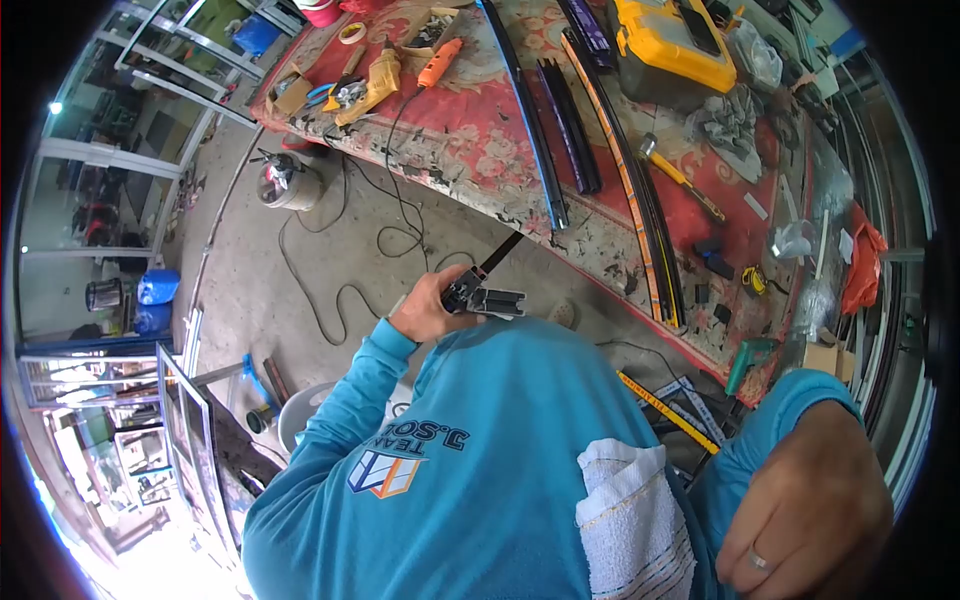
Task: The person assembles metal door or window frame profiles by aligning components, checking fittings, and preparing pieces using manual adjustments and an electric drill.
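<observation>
Left hand [428, 305]: centre of frame, fingers wrapped tight around a short dark metal profile piece [487, 290], its black end pointing up-right.
Right hand [805, 510]: lower right, fingers curled loosely, ring visible, holding nothing.
Towel [632, 515]: on the blue shirt.
Workbench [470, 150]: upper frame, red patterned cover, long strips, yellow case [668, 45].

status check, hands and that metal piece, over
Left hand grips short dark metal profile. Right hand low, holding nothing visible. Profile off the bench, unobstructed.
</observation>
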{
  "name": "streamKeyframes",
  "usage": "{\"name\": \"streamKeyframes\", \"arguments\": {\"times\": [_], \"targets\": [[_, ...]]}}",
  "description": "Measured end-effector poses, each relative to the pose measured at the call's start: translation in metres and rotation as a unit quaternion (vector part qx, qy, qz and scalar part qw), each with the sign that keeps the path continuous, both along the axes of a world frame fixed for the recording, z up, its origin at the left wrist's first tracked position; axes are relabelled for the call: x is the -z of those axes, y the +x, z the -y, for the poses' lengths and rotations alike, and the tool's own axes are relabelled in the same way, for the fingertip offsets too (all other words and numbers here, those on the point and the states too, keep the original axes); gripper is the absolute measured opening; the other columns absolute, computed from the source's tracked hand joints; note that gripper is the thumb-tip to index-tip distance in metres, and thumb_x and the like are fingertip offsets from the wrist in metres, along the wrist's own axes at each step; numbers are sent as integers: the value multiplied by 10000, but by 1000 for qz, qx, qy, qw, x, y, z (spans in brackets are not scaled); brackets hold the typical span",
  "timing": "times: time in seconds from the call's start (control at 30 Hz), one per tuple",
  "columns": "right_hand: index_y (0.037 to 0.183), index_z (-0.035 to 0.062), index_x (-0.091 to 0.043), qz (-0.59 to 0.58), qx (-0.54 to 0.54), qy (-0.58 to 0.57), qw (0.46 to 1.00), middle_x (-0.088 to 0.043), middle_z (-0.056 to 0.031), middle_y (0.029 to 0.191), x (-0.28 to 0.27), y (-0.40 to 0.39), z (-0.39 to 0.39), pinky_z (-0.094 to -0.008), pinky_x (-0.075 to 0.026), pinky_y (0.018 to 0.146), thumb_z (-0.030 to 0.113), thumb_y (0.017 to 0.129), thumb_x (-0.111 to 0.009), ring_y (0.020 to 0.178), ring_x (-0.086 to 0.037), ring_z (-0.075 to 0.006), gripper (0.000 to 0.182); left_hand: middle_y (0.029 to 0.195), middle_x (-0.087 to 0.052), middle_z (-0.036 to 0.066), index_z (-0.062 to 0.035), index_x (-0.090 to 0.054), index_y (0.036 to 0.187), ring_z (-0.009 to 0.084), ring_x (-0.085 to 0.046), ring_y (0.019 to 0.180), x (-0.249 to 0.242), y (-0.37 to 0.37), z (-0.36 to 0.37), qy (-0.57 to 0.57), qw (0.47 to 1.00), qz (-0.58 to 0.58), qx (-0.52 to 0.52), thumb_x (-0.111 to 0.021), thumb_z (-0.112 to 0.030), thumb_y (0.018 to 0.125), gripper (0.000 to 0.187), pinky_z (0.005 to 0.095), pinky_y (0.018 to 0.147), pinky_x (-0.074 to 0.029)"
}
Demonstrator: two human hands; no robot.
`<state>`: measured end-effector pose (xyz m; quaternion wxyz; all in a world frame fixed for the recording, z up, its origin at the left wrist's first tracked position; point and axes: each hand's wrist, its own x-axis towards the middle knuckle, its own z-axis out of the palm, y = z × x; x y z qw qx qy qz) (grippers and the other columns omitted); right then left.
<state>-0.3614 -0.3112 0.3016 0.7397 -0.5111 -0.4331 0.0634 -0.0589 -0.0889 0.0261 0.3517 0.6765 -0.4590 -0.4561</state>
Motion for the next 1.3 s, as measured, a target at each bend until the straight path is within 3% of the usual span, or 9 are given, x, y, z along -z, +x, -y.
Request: {"name": "streamKeyframes", "arguments": {"times": [0.6,0.67,0.77,0.8,0.9,1.03,1.1,1.2,1.3], "targets": [[793,-29,-546,-81,-91,131,984,-538,-87,790,12,0,7,-377,-521,775,72,989,-424,763,-607,-246,252,868,-665,96,4,-587,1217,182,-618,787,11,-10,9,-40,999,-4,-5,-844,-150,683,612,334,763,-499],[676,-50,-560,-16,-13,210,977,-603,-386,851,0,-4,28,-631,-555,769,95,942,-495,679,-619,-440,310,959,-688,90,-9,-591,1224,166,-638,885,-4,-8,12,-16,1000,10,-6,-842,-113,683,605,322,835,-502],[865,-88,-589,-113,127,132,977,-645,-352,840,-4,-1,38,-653,-571,728,84,929,-589,658,-650,-427,183,1045,-711,83,-23,-596,1232,146,-657,975,-3,-13,13,5,1000,-5,0,-842,-78,685,602,309,907,-503],[1127,-83,-521,-103,324,116,933,-692,-275,869,-10,5,12,-579,-608,730,12,880,-678,703,-696,-364,308,1041,-712,82,-24,-596,1231,144,-656,968,-2,-13,14,6,1000,-19,-8,-844,-80,686,601,308,907,-502],[1323,-31,-381,119,411,106,898,-723,-184,860,25,18,-13,-469,-633,713,-59,811,-743,697,-713,-319,627,1031,-715,79,-29,-597,1228,141,-657,961,0,-18,15,-10,1000,-8,-19,-846,-83,689,596,310,907,-504],[1205,99,-655,130,509,94,846,-660,-54,925,18,10,-33,-275,-599,758,95,945,-587,800,-692,-177,269,1027,-717,75,-23,-593,1239,145,-661,965,-1,-24,19,5,1000,12,-11,-845,-81,698,600,312,909,-503],[1235,164,-660,91,464,65,879,-670,-39,1007,18,0,-21,-281,-606,783,53,890,-665,822,-703,-188,363,1035,-715,79,-23,-592,1244,149,-659,973,5,-27,18,14,1000,2,-9,-844,-77,696,606,309,908,-501],[814,44,-705,209,542,176,795,-700,-75,760,22,18,-31,-255,-624,658,55,899,-682,720,-709,-247,88,1051,-705,82,-26,-588,1257,150,-648,973,6,-29,23,7,1000,-2,-7,-833,-69,705,606,308,905,-496],[954,90,-693,208,488,180,828,-691,-68,903,28,10,-18,-280,-618,703,69,915,-659,791,-713,-247,56,1038,-701,77,-30,-589,1261,145,-642,960,4,-32,29,21,999,-26,-9,-835,-76,706,609,306,904,-491]]}}
